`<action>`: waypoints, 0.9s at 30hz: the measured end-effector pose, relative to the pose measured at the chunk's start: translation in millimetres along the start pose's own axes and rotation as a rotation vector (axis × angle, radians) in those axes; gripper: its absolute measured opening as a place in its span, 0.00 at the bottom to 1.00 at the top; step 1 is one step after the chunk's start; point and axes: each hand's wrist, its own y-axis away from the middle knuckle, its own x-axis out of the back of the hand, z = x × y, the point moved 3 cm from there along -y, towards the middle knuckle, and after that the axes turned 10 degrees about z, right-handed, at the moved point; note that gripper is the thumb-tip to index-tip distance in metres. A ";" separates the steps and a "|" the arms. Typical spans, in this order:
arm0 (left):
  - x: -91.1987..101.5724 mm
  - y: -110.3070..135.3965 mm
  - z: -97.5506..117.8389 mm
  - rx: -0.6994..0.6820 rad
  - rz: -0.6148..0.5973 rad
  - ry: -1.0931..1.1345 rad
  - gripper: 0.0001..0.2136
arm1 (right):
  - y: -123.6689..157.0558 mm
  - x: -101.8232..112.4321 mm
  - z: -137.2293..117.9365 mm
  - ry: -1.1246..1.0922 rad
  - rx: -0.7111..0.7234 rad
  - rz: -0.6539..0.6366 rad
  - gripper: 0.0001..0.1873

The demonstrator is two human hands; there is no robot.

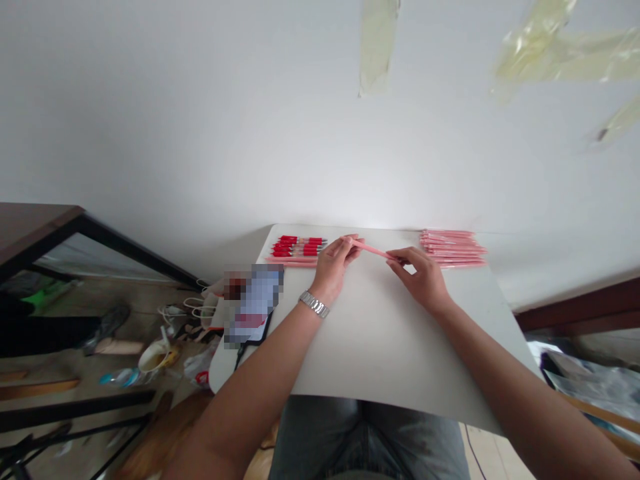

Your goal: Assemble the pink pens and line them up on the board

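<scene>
A slim pink stick, pen-like in shape, is held level above the table between my two hands. My left hand, with a metal watch on its wrist, grips the left end between thumb and fingers. At the other end, my right hand pinches the stick with thumb and forefinger. Several red pens lie in a row at the back left, just beyond my left hand. In front of them are similar pink sticks, partly hidden by that hand. Close by my right hand lies a pile of pink sticks with a glossy, plastic-like sheen.
The white table stands against a wall bearing strips of yellowish tape. A phone with a cable lies at the table's left edge. On the floor to the left are a tub, a bottle and a person's shoe.
</scene>
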 end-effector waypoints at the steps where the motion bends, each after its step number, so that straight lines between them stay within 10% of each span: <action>1: -0.1 0.1 0.3 -0.003 -0.004 0.000 0.18 | 0.0 -0.2 0.5 -0.004 -0.013 -0.002 0.10; 27: 2.0 -3.3 1.2 -0.015 0.026 0.006 0.19 | 2.9 -0.9 -3.6 -0.041 -0.065 -0.009 0.15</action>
